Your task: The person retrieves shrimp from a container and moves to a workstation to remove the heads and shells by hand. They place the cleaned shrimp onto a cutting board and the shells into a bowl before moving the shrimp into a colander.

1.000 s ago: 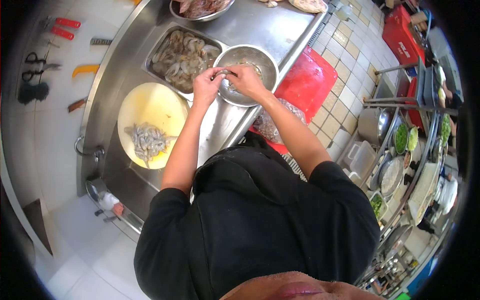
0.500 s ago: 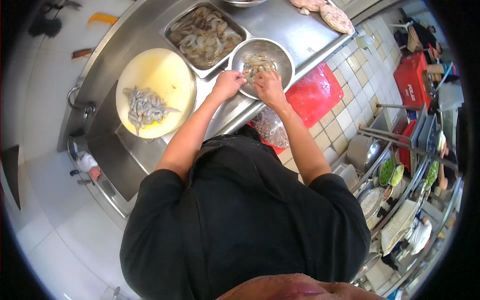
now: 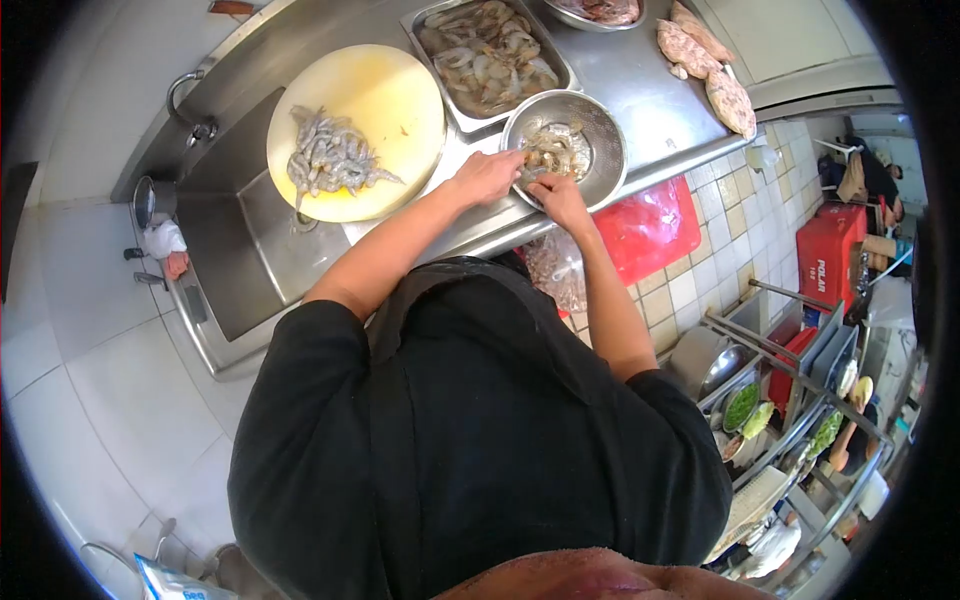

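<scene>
My left hand (image 3: pixel 489 175) is at the near left rim of the metal colander (image 3: pixel 606 150), its fingers closed around something too small to make out. Beside it, my right hand (image 3: pixel 560 197) reaches over the colander's near edge with fingers pinched together. Shrimp or shrimp shells (image 3: pixel 556 147) lie inside the colander. Behind it, a steel tray (image 3: pixel 573 82) holds many whole shrimp (image 3: pixel 485 60). On the round yellowish cutting board (image 3: pixel 400 110) to the left rests a pile of grey shrimp (image 3: pixel 335 155).
A sink (image 3: pixel 235 240) with a faucet (image 3: pixel 200 125) is at the left. Pieces of raw meat (image 3: pixel 730 100) and a metal bowl (image 3: pixel 595 22) sit at the counter's far side. Below the counter edge is a red lid-like object (image 3: pixel 655 230). Shelving and people are at the right.
The view has shifted, so the counter appears higher and further right. My right hand has drawn back from inside the colander to its near edge, close to my left hand.
</scene>
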A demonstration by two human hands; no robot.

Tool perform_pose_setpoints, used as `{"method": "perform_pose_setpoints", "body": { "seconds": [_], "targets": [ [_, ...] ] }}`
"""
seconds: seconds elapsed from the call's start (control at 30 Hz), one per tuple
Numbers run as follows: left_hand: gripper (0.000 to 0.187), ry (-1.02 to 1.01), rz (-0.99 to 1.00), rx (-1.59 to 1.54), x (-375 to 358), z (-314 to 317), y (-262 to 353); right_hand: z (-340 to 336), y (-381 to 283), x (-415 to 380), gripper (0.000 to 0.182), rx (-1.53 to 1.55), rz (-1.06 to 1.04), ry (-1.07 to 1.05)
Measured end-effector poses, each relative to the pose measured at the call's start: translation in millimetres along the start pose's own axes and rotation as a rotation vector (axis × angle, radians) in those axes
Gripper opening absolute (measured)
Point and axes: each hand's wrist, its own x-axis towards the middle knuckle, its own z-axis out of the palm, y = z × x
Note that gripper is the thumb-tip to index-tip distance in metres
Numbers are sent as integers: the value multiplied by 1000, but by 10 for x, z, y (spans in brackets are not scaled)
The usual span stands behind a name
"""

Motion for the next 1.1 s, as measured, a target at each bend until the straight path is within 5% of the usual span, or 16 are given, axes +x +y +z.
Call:
{"method": "perform_pose_setpoints", "body": {
  "seconds": [0.1, 0.37, 0.6, 0.73, 0.77, 0.9, 1.0, 1.03, 1.1],
  "targets": [
    [20, -31, -3, -95, 5, -40, -65, -118, -116, 13, 27, 142, 207, -176],
    [28, -155, -303, -85, -509, -285, -95, 193, -573, -159, 23, -31, -14, -123],
    [21, 37, -436, -206, -589, -517, -131, 44, -702, -216, 17, -472, -209, -7],
    [23, 158, -379, -343, -554, -573, -327, -46, -909, -214, 30, -664, 0, 13],
    [24, 103, -400, -451, -523, -554, -317, 16, -884, -194, 40, -494, -100, 156],
    [22, 74, -291, -531, -437, -524, -99, 273, -1178, -63, 34, 14, -231, 110],
    [24, 323, -174, -569, -478, -627, -218, 429, -1002, 16, 31, 69, 48, 82],
    [27, 469, -294, -604, -449, -572, -445, 478, -840, 51, 27, 120, 64, 100],
    [52, 720, -388, -171, -501, -654, -851, 488, -729, 26, 24, 364, 146, 123]
  ]
}}
